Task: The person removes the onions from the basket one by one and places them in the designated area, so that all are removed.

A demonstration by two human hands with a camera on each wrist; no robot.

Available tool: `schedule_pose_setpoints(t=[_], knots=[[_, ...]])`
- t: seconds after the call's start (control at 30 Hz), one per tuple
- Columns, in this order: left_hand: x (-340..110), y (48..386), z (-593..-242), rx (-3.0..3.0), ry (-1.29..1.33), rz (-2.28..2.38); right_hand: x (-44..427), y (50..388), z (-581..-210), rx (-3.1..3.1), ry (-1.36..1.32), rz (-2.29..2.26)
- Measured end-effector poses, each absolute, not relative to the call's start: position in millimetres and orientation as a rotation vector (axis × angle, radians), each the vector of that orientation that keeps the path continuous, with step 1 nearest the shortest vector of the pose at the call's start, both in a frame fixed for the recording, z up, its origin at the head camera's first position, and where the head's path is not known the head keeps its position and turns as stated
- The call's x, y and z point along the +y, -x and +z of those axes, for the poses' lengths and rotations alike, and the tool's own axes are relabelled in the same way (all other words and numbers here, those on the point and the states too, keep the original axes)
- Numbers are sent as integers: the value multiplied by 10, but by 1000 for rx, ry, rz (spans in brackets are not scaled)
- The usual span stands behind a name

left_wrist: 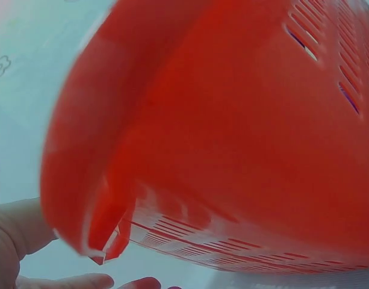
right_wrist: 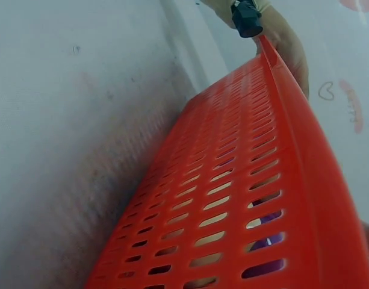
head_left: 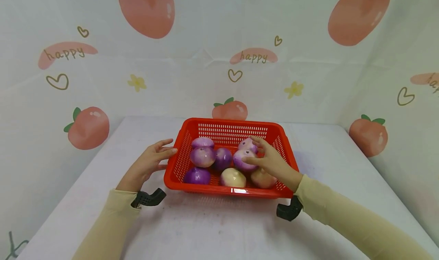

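A red slotted basket holds several purple onions and a pale one. At its left end, my left hand has its thumb by the rim and its fingers spread beside the outer wall; in the left wrist view, that hand is partly seen beside the basket's rim. Above the onions at the basket's right side is my right hand, fingers parted and slightly bent around an onion; whether they touch it I cannot tell. The right wrist view shows mostly the basket's slotted wall.
The basket stands on a white table. Behind and at the sides hangs a white cloth printed with fruit, hearts and flowers. Black wrist cameras sit under both wrists, close to the basket's front corners.
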State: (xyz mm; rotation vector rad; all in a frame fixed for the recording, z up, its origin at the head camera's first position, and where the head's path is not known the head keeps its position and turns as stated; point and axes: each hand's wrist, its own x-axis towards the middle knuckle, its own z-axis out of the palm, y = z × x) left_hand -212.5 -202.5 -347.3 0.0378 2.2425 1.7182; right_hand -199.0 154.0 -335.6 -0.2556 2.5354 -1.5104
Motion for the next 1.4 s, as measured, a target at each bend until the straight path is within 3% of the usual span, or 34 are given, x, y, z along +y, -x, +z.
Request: schedule_pose_setpoints(t=[1.4], knots=[[-2066, 2172, -3580, 2192, -26, 1736, 1559, 2058, -3539, 2597, 164, -1372]])
